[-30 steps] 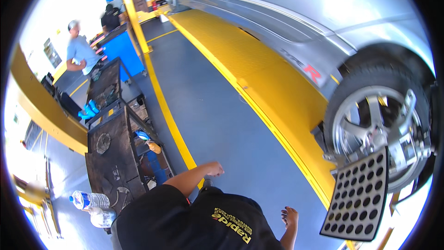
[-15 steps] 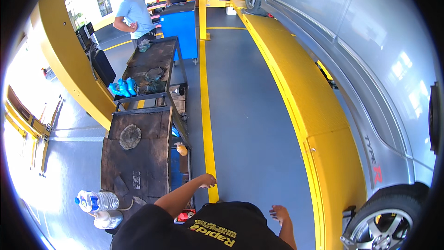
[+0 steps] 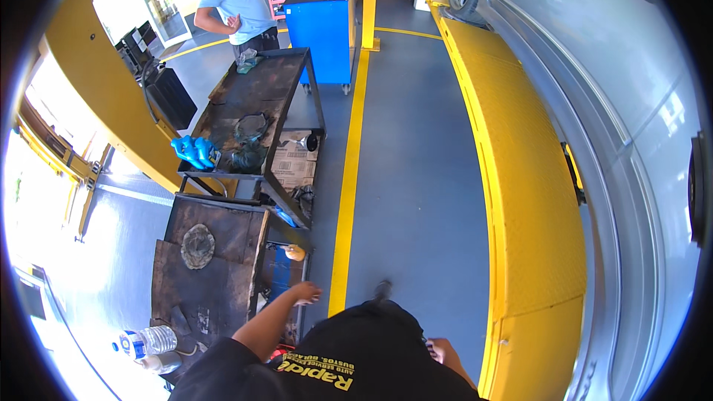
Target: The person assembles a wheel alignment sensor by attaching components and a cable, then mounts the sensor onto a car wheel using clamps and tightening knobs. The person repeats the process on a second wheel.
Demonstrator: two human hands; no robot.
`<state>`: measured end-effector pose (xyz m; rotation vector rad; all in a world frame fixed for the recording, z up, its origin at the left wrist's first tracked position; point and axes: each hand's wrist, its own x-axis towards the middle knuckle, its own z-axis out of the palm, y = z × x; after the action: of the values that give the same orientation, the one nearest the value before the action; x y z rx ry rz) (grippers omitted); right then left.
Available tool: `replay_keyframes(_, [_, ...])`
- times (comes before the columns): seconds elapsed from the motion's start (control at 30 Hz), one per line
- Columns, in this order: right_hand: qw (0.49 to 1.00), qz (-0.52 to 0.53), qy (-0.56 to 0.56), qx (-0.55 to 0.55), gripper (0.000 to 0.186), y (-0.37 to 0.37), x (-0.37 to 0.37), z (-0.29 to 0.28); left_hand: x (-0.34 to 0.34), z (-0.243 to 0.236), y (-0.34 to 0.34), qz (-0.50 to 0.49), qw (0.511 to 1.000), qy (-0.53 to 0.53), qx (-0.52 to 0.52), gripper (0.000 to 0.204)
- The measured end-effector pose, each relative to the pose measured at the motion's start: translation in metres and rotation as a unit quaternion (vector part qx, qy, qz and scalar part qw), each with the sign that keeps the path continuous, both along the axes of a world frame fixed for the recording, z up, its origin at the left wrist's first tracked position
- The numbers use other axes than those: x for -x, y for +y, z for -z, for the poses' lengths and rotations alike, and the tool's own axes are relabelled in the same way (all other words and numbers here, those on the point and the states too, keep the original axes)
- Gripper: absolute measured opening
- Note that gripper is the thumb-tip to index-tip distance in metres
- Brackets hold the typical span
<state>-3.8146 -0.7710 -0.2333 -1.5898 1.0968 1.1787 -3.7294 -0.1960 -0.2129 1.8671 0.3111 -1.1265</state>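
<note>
My left hand (image 3: pixel 306 294) hangs beside the near work cart (image 3: pixel 223 282), its fingers loosely bent and holding nothing that I can see. A cream-coloured bottle or container (image 3: pixel 295 252) sits on the cart's lower level, just beyond that hand. My right hand (image 3: pixel 440 350) is low at my right side, close to my dark shirt; its fingers are mostly hidden. The yellow lift runway (image 3: pixel 486 238) lies to the right of it, apart from the hand. A dark shoe tip (image 3: pixel 383 289) shows ahead of my body.
Blue gloves (image 3: pixel 196 152) and dark rags (image 3: pixel 251 128) lie on the farther cart (image 3: pixel 245 93). A round stained pad (image 3: pixel 197 246) and water bottle (image 3: pixel 152 342) rest on the nearer one. Two people stand near a blue cabinet (image 3: pixel 319 37). A silver car (image 3: pixel 639 104) is on the right.
My view has shifted forward and turned, so the carts and people appear nearer. My left hand now appears further left and my right hand closer to my body. The car's near wheel has left view.
</note>
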Motion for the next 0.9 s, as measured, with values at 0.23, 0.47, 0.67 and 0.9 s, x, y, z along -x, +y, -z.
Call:
replay_keyframes(0.23, [0.985,-0.064,-0.155,-0.029,0.023,0.022,-0.320,-0.071,-0.061,-0.004,0.064,-0.259,0.960,0.101,-0.011,0.039])
replay_keyframes(0.47, [0.957,-0.149,-0.248,-0.019,0.031,0.101,-0.560,-0.099,-0.149,0.020,0.042,-0.335,0.922,0.195,0.010,0.032])
replay_keyframes(0.67, [0.970,-0.223,-0.089,-0.022,0.031,0.138,-0.647,-0.071,-0.296,0.009,0.088,-0.236,0.949,0.207,-0.041,0.031])
replay_keyframes(0.9, [0.991,-0.081,-0.111,-0.002,0.028,0.145,-0.767,-0.059,-0.570,-0.009,0.190,-0.241,0.967,0.086,-0.013,0.026])
